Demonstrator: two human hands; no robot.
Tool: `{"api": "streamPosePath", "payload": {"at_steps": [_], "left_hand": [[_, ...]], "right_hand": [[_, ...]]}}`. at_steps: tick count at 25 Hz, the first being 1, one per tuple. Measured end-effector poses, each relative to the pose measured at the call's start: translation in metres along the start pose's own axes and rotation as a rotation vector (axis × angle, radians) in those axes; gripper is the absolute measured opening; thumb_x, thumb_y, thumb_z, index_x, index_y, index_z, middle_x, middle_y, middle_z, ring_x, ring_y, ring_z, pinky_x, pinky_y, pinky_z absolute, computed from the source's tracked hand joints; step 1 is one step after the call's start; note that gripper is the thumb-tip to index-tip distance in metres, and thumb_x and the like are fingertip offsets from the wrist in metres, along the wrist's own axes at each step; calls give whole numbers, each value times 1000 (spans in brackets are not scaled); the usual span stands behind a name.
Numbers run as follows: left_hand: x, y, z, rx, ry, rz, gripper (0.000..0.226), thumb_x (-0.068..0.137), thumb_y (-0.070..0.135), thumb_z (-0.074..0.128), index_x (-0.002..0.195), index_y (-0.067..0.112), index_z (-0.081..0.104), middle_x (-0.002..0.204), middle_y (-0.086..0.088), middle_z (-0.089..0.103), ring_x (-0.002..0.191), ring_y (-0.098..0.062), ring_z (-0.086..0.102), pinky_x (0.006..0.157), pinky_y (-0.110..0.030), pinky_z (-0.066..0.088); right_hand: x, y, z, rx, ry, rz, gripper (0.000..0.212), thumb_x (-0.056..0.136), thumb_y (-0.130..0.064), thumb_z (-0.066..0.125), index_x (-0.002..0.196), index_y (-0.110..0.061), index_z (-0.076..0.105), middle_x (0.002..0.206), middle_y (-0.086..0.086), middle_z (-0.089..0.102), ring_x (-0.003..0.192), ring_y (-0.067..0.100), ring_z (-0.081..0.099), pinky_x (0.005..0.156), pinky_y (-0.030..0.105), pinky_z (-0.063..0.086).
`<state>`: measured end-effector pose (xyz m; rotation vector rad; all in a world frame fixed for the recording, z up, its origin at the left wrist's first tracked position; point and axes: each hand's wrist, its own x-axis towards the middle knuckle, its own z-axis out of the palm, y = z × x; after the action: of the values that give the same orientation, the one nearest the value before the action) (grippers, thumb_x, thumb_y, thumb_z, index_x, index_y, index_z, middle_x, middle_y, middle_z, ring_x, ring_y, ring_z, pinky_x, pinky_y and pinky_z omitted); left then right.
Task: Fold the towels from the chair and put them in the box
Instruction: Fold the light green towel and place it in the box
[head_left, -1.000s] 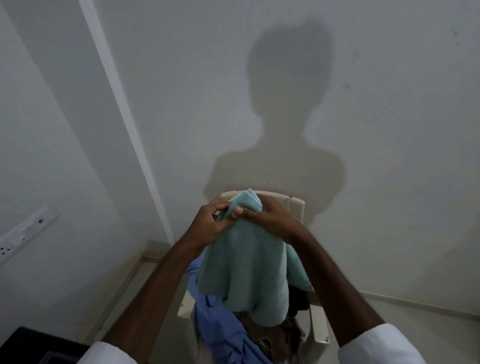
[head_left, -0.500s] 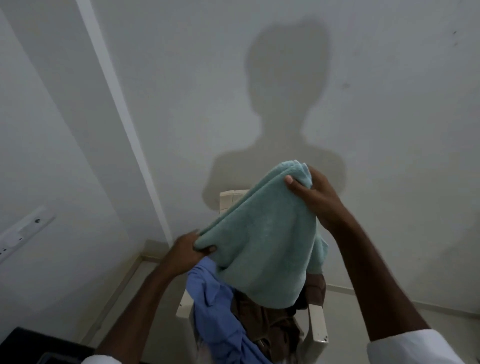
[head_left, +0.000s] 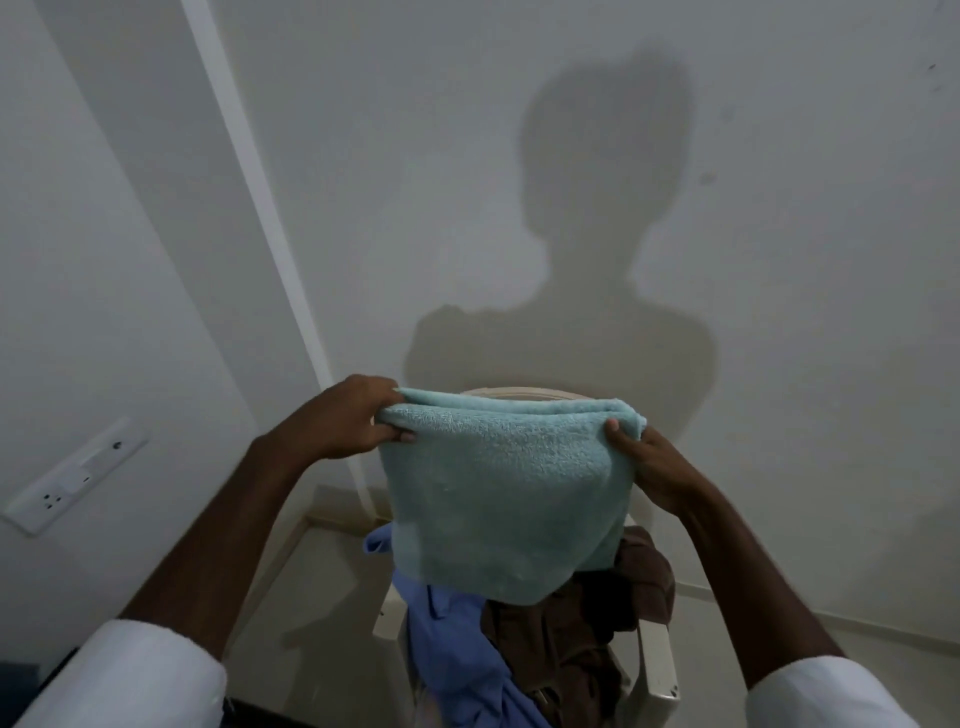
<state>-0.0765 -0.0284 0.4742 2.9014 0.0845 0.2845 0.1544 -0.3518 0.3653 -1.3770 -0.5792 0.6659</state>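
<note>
Left hand (head_left: 345, 418) and right hand (head_left: 647, 462) pinch half-folded teal towel (head_left: 501, 488) mid-frame; cloths apparently remain on chair (head_left: 657, 670), box unseen

There are two hands, left hand (head_left: 337, 421) and right hand (head_left: 649, 467), and one each of towel (head_left: 498, 488), blue cloth (head_left: 457, 649), brown cloth (head_left: 571, 639), chair (head_left: 657, 670) and socket (head_left: 72, 478).

Teal towel (head_left: 498, 488) hides most of chair (head_left: 657, 660); only a backrest sliver and the armrests show. Blue cloth (head_left: 457, 660) and brown cloth (head_left: 571, 639) cropped at 6 o'clock. Left hand (head_left: 343, 421) and right hand (head_left: 649, 467): fingers behind towel, thumbs visible. Dark object (head_left: 18, 675) at 7 o'clock cropped, unidentifiable.
</note>
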Motion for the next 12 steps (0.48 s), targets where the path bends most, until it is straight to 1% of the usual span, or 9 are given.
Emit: {"api": "streamPosePath", "payload": {"at_steps": [2,3,4,6,7,8,10,11,12], "left_hand": [[-8,-1,3,-41,-15,-42,43,76,56,71,91,16,71,81,5,61,72,-4,54,63,-33,49],[-11,0,2,-128,26,-47,41,77,54,73,91,16,70,82,4,62,74,-8,59,66,-35,53],[-15,1,-1,-271,63,-55,35,79,47,76,91,14,69,83,1,63,78,-12,63,69,-34,55],[-24,2,-13,-523,42,-67,29,82,34,77,96,10,68,87,-5,66,85,-16,66,74,-31,55],[-26,0,-17,-546,14,-70,34,81,39,77,98,11,69,88,-3,66,87,-15,67,75,-30,56],[-25,-4,-18,-487,-6,-85,40,77,52,76,96,17,69,87,1,66,85,-12,66,75,-31,57],[-23,-6,-19,-257,-19,-131,54,65,78,66,82,26,65,80,6,64,78,-10,64,72,-37,58],[-24,-4,-17,-261,-16,-125,56,65,79,66,80,25,65,79,4,64,77,-12,64,71,-37,58],[-25,-3,-16,-375,9,-88,53,68,71,70,84,20,67,82,1,65,80,-15,66,73,-34,58]], "right_hand": [[-1,1,1,7,-27,19,76,80,-56,77,130,-2,61,129,24,66,121,42,62,99,47,55],[-1,0,0,46,-48,2,84,73,-57,83,132,-1,60,129,23,66,121,41,62,99,46,55],[-3,-1,-3,115,-81,-15,88,70,-54,87,134,0,58,130,23,65,121,39,63,98,44,56],[-10,-7,-9,226,-147,-41,89,68,-45,90,135,2,55,130,23,65,118,36,64,96,42,57],[-9,-12,-10,217,-145,-57,84,69,-42,90,133,1,57,128,23,66,116,36,65,94,42,58],[-6,-17,-8,134,-106,-72,72,73,-39,88,129,-1,62,124,21,69,115,38,66,92,41,58],[5,-27,4,-132,-8,-107,42,85,-31,80,119,-9,70,117,16,73,115,41,66,91,40,58],[6,-29,9,-188,-12,-128,33,89,-25,76,117,-9,72,116,16,73,115,41,66,92,40,58],[7,-30,12,-132,-56,-143,30,91,-18,74,118,-7,70,118,18,72,113,39,67,91,39,58]]}}
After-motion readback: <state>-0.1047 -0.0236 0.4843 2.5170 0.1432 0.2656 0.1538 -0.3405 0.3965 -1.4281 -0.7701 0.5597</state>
